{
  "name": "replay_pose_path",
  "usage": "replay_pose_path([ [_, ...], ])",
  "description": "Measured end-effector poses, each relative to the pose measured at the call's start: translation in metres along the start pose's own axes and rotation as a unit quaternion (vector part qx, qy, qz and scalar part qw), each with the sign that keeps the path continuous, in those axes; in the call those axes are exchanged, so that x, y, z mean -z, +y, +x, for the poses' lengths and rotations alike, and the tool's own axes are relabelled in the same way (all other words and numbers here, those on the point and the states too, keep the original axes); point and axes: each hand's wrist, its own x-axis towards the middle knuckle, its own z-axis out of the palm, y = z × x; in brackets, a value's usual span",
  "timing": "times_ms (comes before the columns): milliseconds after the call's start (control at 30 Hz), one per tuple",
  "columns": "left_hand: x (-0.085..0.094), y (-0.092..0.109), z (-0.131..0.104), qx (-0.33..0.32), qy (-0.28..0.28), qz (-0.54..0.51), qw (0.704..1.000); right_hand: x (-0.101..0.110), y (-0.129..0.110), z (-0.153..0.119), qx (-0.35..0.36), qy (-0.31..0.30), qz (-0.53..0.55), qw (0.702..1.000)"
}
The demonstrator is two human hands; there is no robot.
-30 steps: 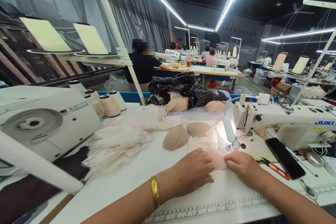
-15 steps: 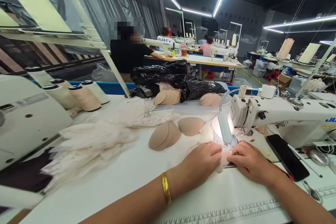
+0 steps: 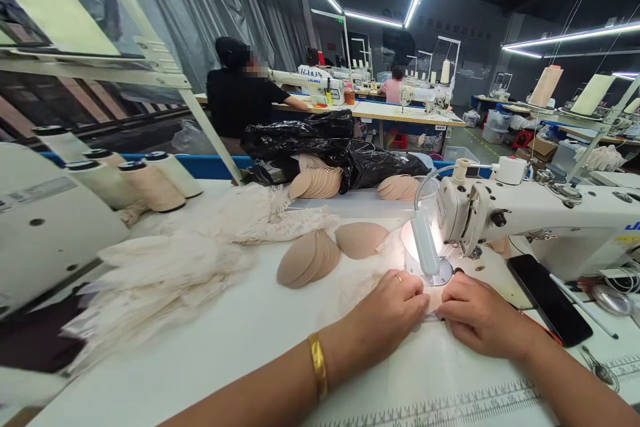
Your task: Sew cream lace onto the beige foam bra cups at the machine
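Note:
My left hand [image 3: 393, 310] is closed, pinching the left side of a pale pink piece of fabric [image 3: 434, 297] in front of the sewing machine [image 3: 503, 210]. At the right side of that fabric, my right hand [image 3: 477, 315] has its fingers closed on it. Both hands rest low at the machine bed, close to the round metal needle plate [image 3: 442, 272]. A small lamp [image 3: 425, 247] lights the spot beside the needle area. Sheer lace fabric [image 3: 357, 293] lies left of my left hand, and a beige cup pad [image 3: 361, 241] sits beyond it.
Stacked beige cup pads [image 3: 307, 260] and heaped cream lace [image 3: 175, 273] lie to the left. Thread cones [image 3: 153, 183] stand farther left. A phone [image 3: 550, 297] and a printed ruler strip [image 3: 450, 407] flank my right arm. Black plastic bags [image 3: 320, 140] lie behind; a person [image 3: 237, 97] sits beyond.
Both hands keep hold of the fabric and have shifted slightly toward me, so more of the needle plate shows. The view has moved a little.

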Motion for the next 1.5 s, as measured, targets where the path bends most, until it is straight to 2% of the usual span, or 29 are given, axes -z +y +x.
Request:
replay_pose_path([
  [200, 0.005, 0.001, 0.001, -0.007, -0.003, -0.039, 0.999, 0.002, -0.004, 0.002, 0.001, 0.006, 0.016, 1.0],
  [400, 0.003, -0.001, 0.003, -0.013, 0.006, -0.044, 0.999, 0.002, -0.006, 0.002, -0.006, -0.005, 0.023, 1.0],
  [800, 0.002, -0.025, 0.026, -0.016, -0.027, 0.026, 0.999, -0.005, 0.006, 0.001, -0.034, 0.027, -0.004, 0.999],
  [1167, 0.012, -0.03, 0.039, 0.001, -0.054, -0.054, 0.997, -0.013, 0.014, -0.003, -0.056, 0.04, -0.019, 0.998],
  [1500, 0.018, -0.031, 0.045, -0.006, -0.049, -0.061, 0.997, -0.013, 0.014, -0.002, -0.062, 0.047, -0.03, 0.997],
])
